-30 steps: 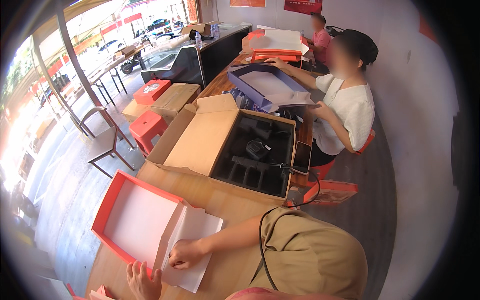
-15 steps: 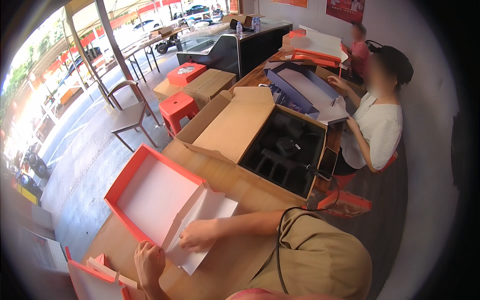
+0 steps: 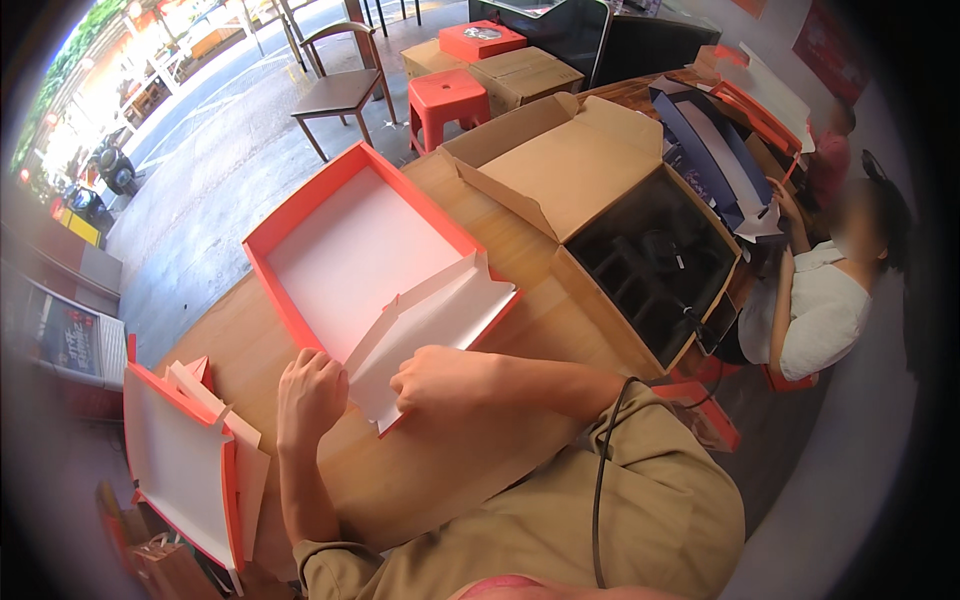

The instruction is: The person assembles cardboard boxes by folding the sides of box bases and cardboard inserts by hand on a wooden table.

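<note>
A shallow red cardboard box with a white inside lies on the wooden table in front of me, its near side unfolded into a white flap with creased inner folds. At the near left corner of the box, my left hand is closed with bent fingers against the end of the wall. My right hand is curled over the near part of the flap, fingertips pressed on it. The fingertips of both hands are partly hidden.
Another red and white box, partly folded, sits at the table's left end. To the right stands an opened brown carton with a black foam insert and a cable. A person handles a dark blue box farther right. Behind are a red stool and a chair.
My view has turned, so the table's things sit farther right or higher in the picture. The flap's outer red edge now shows. Both hands remain at the box's near side.
</note>
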`<state>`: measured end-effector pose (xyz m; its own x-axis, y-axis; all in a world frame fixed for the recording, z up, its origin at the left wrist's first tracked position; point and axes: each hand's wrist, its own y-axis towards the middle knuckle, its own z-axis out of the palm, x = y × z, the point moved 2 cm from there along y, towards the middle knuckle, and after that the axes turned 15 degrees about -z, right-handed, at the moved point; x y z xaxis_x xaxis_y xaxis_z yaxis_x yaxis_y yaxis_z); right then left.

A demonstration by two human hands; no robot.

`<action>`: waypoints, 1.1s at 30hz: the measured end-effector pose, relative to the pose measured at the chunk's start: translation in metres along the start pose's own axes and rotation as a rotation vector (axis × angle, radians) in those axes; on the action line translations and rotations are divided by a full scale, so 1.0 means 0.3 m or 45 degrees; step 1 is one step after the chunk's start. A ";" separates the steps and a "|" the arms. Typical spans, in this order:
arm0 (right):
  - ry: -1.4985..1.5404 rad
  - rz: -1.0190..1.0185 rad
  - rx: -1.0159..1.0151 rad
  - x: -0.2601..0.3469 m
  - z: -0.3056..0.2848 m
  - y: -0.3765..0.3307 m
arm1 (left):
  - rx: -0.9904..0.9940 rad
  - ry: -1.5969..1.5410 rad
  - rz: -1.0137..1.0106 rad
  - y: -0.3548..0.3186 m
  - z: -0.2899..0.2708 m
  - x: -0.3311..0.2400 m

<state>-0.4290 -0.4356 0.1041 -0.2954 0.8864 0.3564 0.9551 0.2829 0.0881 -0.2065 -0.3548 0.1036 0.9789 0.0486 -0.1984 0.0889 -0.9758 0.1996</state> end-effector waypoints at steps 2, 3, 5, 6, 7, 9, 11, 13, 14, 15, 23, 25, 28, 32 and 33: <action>-0.014 0.040 0.005 -0.024 -0.014 -0.021 | -0.021 -0.034 0.009 -0.006 0.013 -0.007; 0.000 0.085 0.002 -0.037 -0.021 -0.036 | -0.030 -0.050 0.014 -0.009 0.021 -0.010; 0.040 0.199 -0.041 -0.066 -0.029 -0.065 | -0.027 -0.067 0.047 -0.011 0.023 -0.029; 0.114 0.270 0.015 -0.078 -0.035 -0.083 | -0.015 -0.069 0.076 -0.010 0.012 -0.047; 0.188 0.341 0.071 -0.090 -0.051 -0.102 | -0.004 -0.071 0.104 -0.010 0.004 -0.062; 0.400 0.481 0.121 -0.043 -0.195 -0.125 | 0.054 -0.054 0.058 -0.019 -0.005 -0.079; 0.494 0.476 -0.109 -0.100 -0.176 -0.155 | 0.079 -0.049 0.028 -0.020 -0.003 -0.094; 0.514 0.543 -0.266 -0.160 -0.153 -0.154 | 0.073 -0.047 -0.010 -0.021 0.019 -0.095; 0.435 0.606 -0.344 -0.182 -0.125 -0.153 | 0.053 -0.073 -0.002 -0.022 0.031 -0.093; 0.352 0.669 -0.420 -0.206 -0.097 -0.154 | 0.029 -0.100 0.005 -0.020 0.045 -0.090; 0.077 0.747 -0.167 -0.238 -0.055 -0.136 | -0.022 -0.126 0.027 -0.032 0.071 -0.091; 0.069 0.766 -0.182 -0.243 -0.050 -0.142 | -0.031 -0.136 0.034 -0.032 0.074 -0.089; 0.060 0.788 -0.228 -0.240 -0.052 -0.146 | -0.033 -0.136 0.032 -0.035 0.077 -0.087; 0.021 0.800 -0.262 -0.247 -0.043 -0.143 | -0.060 -0.147 0.054 -0.036 0.077 -0.086; 0.015 0.798 -0.270 -0.247 -0.043 -0.142 | -0.065 -0.151 0.061 -0.035 0.077 -0.086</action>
<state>-0.4474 -0.5182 0.0858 0.3171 0.8554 0.4096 0.9302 -0.3646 0.0413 -0.2369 -0.3506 0.0845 0.9539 -0.0265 -0.2989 0.0547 -0.9641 0.2599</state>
